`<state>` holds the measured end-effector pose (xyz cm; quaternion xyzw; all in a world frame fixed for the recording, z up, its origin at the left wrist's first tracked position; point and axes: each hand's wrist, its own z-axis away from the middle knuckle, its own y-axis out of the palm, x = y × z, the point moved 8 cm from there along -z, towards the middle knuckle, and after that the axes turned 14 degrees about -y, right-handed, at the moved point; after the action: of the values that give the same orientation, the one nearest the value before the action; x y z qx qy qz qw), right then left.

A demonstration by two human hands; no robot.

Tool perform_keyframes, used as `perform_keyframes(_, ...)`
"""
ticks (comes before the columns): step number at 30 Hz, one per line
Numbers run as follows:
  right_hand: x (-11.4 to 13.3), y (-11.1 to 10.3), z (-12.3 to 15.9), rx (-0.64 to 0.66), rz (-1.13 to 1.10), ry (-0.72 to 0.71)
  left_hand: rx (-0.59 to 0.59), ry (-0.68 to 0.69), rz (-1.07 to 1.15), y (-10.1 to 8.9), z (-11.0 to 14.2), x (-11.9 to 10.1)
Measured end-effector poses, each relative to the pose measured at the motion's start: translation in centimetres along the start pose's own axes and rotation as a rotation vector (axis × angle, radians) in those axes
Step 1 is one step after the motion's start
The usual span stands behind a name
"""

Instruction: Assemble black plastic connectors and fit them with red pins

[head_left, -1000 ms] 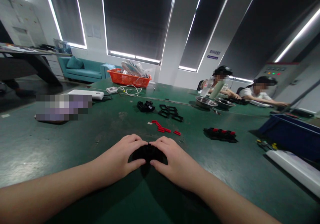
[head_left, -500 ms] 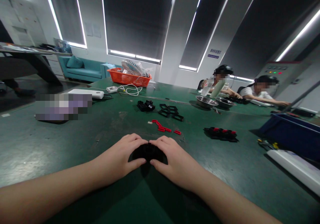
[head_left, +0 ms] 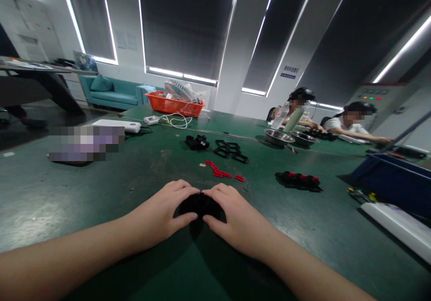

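Between my two hands a black plastic part (head_left: 202, 204) rests low over the table, dark and partly covered, so its exact kind does not show. My left hand (head_left: 175, 204) grips its left side, thumb in front and fingers over the top. On its right side, my right hand (head_left: 225, 207) grips it the same way. Beyond the hands lie several small red rectangular clips (head_left: 222, 174). Farther back are several black rectangular frames (head_left: 231, 150) and a clump of black parts (head_left: 197, 142). To the right sits a black assembly with red pieces (head_left: 299, 181).
A blue bin (head_left: 397, 180) and a long white object (head_left: 400, 231) stand at right. Metal bowls (head_left: 279, 137) are farther back, near two people. An orange basket (head_left: 175, 106), a white cable (head_left: 180, 121) and a white power bank-like box (head_left: 116, 126) occupy the far left.
Both hands keep the same hold on the black part. The whole view has shifted very slightly; nothing else visibly moves.
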<state>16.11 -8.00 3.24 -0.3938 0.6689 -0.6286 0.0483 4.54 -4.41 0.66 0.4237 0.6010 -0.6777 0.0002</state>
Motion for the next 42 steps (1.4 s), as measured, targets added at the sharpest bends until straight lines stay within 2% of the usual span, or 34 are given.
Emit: perform_keyframes(42,-0.14,0.14,0.08,0.025,0.011,0.006,0.018,0.006,0.009,0.00,0.07,-0.21)
